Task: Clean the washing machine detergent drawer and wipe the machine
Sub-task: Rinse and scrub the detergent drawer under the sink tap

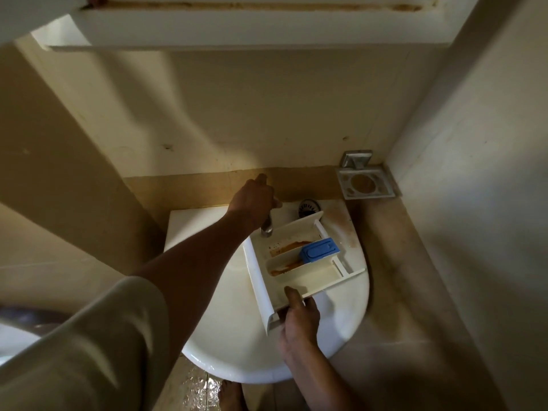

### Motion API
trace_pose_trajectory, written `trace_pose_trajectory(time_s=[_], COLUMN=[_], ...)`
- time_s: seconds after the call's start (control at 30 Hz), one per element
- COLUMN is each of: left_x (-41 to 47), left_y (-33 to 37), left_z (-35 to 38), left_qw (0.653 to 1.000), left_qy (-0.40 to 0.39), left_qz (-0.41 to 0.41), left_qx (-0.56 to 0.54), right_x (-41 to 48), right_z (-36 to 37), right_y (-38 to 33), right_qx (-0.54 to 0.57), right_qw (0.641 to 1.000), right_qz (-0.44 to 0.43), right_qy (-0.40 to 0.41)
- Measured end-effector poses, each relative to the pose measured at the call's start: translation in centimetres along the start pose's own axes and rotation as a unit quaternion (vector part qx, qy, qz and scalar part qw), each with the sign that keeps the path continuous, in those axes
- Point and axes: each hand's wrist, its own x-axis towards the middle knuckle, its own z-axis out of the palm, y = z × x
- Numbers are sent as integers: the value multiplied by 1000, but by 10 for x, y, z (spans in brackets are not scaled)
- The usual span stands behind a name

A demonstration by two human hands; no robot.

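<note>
A white detergent drawer is held over a white washbasin. It has brown residue in two compartments and a blue insert at its far end. My right hand grips the drawer's near corner, thumb on top of the rim. My left hand reaches forward and wraps around the top of the metal tap, whose spout points down at the drawer's far left corner. No water is visible coming from the spout.
The basin's drain shows behind the drawer. A metal wall holder is fixed in the right corner. A white cabinet hangs overhead. Walls close in left and right. The floor below is wet, with a bare foot.
</note>
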Motion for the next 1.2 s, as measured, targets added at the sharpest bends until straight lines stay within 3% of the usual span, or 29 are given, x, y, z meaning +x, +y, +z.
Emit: trace_pose_trajectory(time_s=[0.27,0.5,0.8,1.2], left_x=[7,6,3,-3], left_y=[14,14,16,13], left_z=[2,1,1,3], left_qw=[998,997,998,998], left_qy=[17,21,4,-14], left_qz=[-64,-65,-58,-57], left_qx=[-3,-22,-9,-9], right_x=[2,-14,-24,-34], right_z=[0,-3,-6,-9], right_y=[3,18,11,-7], right_qx=[-4,-49,-30,-130], right_qw=[1000,999,999,990], right_qz=[-15,1,-11,5], right_qy=[-11,-21,10,-58])
